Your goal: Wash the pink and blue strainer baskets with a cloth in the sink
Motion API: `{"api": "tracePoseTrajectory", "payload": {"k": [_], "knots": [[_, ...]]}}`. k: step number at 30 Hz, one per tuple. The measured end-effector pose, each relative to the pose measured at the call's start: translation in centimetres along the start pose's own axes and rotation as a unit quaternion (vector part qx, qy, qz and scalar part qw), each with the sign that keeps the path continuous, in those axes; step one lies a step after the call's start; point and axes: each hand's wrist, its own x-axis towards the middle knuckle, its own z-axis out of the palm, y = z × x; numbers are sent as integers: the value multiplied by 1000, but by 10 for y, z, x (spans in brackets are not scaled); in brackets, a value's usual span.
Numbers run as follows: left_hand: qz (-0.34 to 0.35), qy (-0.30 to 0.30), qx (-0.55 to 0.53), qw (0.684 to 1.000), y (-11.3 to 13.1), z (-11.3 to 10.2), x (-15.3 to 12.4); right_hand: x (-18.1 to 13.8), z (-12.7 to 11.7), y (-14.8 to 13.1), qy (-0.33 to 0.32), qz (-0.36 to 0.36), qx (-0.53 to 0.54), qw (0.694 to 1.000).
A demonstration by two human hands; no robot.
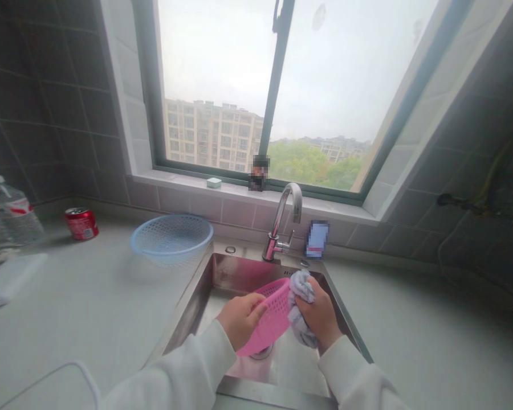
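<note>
Over the steel sink (222, 271), a pink perforated plastic basket (274, 314) is held tilted. My left hand (243, 319) grips its near left rim, with the thumb lying along the edge. In my right hand (319, 312) is a bunched, light grey-white cloth (301, 290), closed in the fingers and pressed to the basket's right side. Part of the cloth and the fingertips behind it are hidden. Below the basket, the drain (263, 352) partly shows on the sink floor.
Behind the sink rises a chrome faucet (285, 219). A blue perforated basket (172, 238) stands on the left counter, with a red can (81, 223) and a clear plastic bottle (12, 213) farther left. A phone-like object (317, 239), blurred out, leans on the wall right of the faucet.
</note>
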Motion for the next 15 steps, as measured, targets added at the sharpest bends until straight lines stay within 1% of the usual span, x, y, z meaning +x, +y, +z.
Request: {"api": "tracePoseTrajectory", "payload": {"k": [2, 7, 11, 13, 15], "knots": [[4, -8, -1, 1000, -1, -1, 1, -2, 1, -1, 2, -10, -2, 1000], [-49, -22, 78, 995, -3, -4, 4, 1, -2, -4, 13, -26, 1, 1000], [-69, -29, 122, 990, -3, -1, 4, -9, 1, -18, 11, -42, 21, 999], [-83, -24, 138, 987, -2, 2, 3, -20, 9, -26, -20, -62, 45, 997], [-94, -16, 146, 985, -1, 4, 2, -29, 18, -32, -77, -98, 61, 990]]}}
